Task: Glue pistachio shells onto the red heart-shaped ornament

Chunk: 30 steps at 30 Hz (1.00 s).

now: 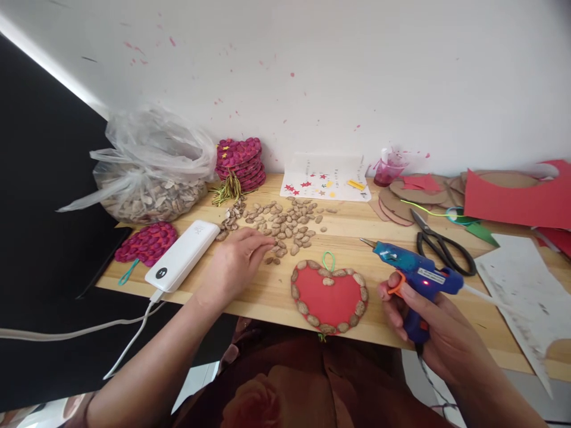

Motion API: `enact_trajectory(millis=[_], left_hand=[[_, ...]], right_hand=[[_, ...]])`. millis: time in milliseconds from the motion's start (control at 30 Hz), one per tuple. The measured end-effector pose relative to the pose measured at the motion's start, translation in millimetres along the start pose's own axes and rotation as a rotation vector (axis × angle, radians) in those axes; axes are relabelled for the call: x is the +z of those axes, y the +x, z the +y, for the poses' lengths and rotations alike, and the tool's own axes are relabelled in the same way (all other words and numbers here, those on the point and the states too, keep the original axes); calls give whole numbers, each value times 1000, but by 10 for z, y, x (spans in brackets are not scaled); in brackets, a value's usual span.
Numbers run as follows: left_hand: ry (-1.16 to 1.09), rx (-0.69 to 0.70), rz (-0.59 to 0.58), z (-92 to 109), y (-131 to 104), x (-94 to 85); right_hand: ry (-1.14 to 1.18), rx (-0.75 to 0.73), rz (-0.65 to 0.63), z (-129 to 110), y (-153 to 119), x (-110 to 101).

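Note:
My right hand point(426, 315) grips a blue hot glue gun point(413, 270) with an orange trigger, its nozzle pointing left above the table. A small red light glows on its side. Between my hands lies a red heart-shaped card point(330, 300) with mottled brown shells around its rim, one shell inside near the top notch, and a green loop above. My left hand point(238, 261) is at the near edge of a scattered pile of tan oval shells point(288, 223). Its fingers are bent and pressed together; whether a shell is between them is hidden.
At left are a white power bank point(182, 255) with a cable, a purple shell-covered piece point(147, 242) and a plastic bag of shells point(151, 172). Purple pieces point(241, 163) are stacked behind. Scissors point(441, 241), red card point(513, 199) and stained paper point(526, 297) lie right.

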<state>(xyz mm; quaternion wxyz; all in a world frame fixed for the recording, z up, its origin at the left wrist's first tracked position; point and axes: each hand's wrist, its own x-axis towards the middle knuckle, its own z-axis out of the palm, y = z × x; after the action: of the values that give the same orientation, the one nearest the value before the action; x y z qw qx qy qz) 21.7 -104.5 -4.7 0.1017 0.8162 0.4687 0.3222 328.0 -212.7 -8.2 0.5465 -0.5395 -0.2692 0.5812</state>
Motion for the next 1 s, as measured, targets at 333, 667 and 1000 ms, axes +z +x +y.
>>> enact_trajectory(millis=[333, 667, 1000], left_hand=[[201, 205, -236, -146, 829, 267], [307, 189, -330, -119, 1015, 368], [213, 128, -313, -130, 1026, 354]], right_hand=[[3, 11, -11, 3, -6, -2], [-2, 59, -2, 28, 13, -43], [20, 61, 12, -27, -22, 21]])
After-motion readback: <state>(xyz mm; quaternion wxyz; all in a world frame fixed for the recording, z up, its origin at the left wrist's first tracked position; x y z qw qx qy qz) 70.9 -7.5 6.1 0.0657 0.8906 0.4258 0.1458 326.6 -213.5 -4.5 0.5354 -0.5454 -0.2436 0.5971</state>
